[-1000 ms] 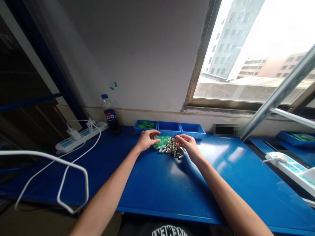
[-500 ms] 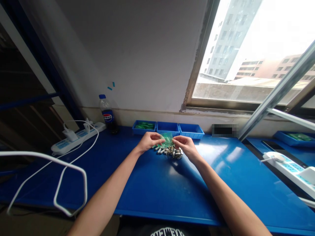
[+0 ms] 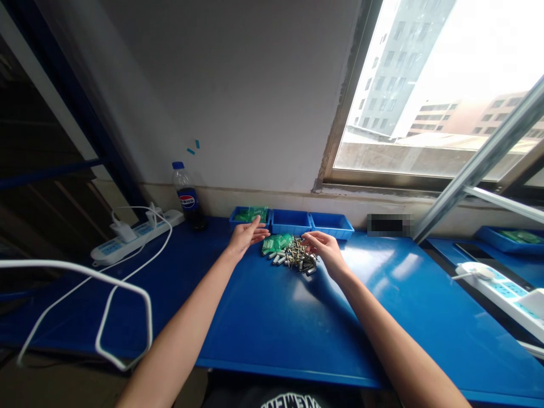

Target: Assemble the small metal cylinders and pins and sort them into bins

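Note:
My left hand (image 3: 245,238) is open, thumb raised and fingers stretched, just in front of the left blue bin (image 3: 233,224). Beyond its thumb a green see-through bag (image 3: 258,212) shows over that bin; whether it touches the other bags inside I cannot tell. My right hand (image 3: 326,248) is closed, its fingertips together at the right edge of a pile of small metal parts (image 3: 293,255). What they hold, if anything, is too small to make out. Another piece of green bag (image 3: 276,243) lies on the pile's left side.
Two more blue bins (image 3: 291,220) continue the row along the wall. A cola bottle (image 3: 187,198) and a white power strip (image 3: 108,249) with looping cables stand on the left. Another power strip (image 3: 504,289) and a slanted metal post (image 3: 476,147) are on the right.
The green bag that both hands held above the pile is now over the left bin. My left hand has opened and shifted left; my right hand stays beside the metal parts.

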`<control>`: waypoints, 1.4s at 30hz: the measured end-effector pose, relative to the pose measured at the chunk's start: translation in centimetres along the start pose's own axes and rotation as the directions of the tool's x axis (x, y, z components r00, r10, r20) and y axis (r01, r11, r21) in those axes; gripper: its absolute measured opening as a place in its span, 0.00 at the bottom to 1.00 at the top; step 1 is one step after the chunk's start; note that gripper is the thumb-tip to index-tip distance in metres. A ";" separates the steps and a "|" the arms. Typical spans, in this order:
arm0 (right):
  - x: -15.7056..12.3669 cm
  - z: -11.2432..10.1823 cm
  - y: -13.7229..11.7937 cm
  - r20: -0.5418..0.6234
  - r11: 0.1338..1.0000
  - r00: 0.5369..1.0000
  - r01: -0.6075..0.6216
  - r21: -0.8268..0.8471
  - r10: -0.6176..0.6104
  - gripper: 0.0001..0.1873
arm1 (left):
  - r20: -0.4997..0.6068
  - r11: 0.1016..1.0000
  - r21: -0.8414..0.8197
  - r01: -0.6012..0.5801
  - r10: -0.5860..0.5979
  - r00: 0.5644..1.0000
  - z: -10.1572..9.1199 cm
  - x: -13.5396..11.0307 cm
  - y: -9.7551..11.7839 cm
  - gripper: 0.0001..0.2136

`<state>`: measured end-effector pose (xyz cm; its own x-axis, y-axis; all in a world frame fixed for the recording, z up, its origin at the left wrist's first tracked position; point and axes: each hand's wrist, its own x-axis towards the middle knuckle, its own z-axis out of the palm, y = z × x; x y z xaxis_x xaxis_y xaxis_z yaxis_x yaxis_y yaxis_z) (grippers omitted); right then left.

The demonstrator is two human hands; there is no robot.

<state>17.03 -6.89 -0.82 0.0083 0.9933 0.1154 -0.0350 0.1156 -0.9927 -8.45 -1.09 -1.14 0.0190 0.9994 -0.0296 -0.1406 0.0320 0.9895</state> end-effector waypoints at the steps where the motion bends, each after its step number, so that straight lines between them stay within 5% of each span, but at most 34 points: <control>1: 0.0 0.0 0.0 0.003 1.000 1.000 -0.004 0.005 0.004 0.22 | -0.008 0.999 0.034 0.012 -0.011 1.000 -0.2 0.1 -0.1 0.27; 4: -0.1 0.1 0.0 0.022 1.000 1.000 -0.016 0.007 0.016 0.21 | -0.020 0.933 0.336 -0.127 0.142 0.990 -0.5 0.1 -0.5 0.23; 9: -0.3 0.3 -0.1 0.050 0.999 0.998 -0.033 -0.013 0.033 0.21 | 0.195 0.546 0.728 -0.414 0.414 0.889 -0.6 -0.2 -1.5 0.19; 12: -0.4 0.3 0.0 0.056 0.999 0.998 -0.033 -0.010 0.034 0.20 | 0.231 0.475 0.769 -0.428 0.417 0.879 -0.4 -0.4 -1.8 0.23; 16: -0.3 0.2 -0.1 0.049 1.000 0.998 -0.027 -0.003 0.027 0.21 | 0.203 0.426 0.818 -0.387 0.415 0.887 0.1 -1.1 -1.0 0.16; 21: -0.3 0.2 -0.2 0.040 1.000 0.999 -0.027 -0.001 0.027 0.21 | 0.131 0.180 0.938 -0.295 0.604 0.786 0.6 -2.1 0.5 0.12; 24: -0.3 0.3 -0.3 0.045 0.999 0.998 -0.034 -0.001 0.034 0.20 | 0.157 0.069 0.967 -0.247 0.599 0.785 0.6 -2.0 0.3 0.15; 37: -0.4 0.4 -0.4 0.050 0.999 0.998 -0.032 -0.005 0.032 0.21 | 0.251 0.154 0.915 -0.373 0.506 0.825 0.3 -0.5 -1.2 0.20; 42: -0.4 0.3 -0.2 0.049 0.999 0.998 -0.040 -0.009 0.040 0.20 | 0.264 0.091 0.921 -0.379 0.570 0.778 0.3 -0.5 -1.2 0.18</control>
<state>16.70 -7.28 -0.63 -0.0426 0.9961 0.0772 -0.0267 0.0761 -0.9967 -7.95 -1.63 -2.31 0.1962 0.7917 0.5786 0.8915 -0.3897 0.2309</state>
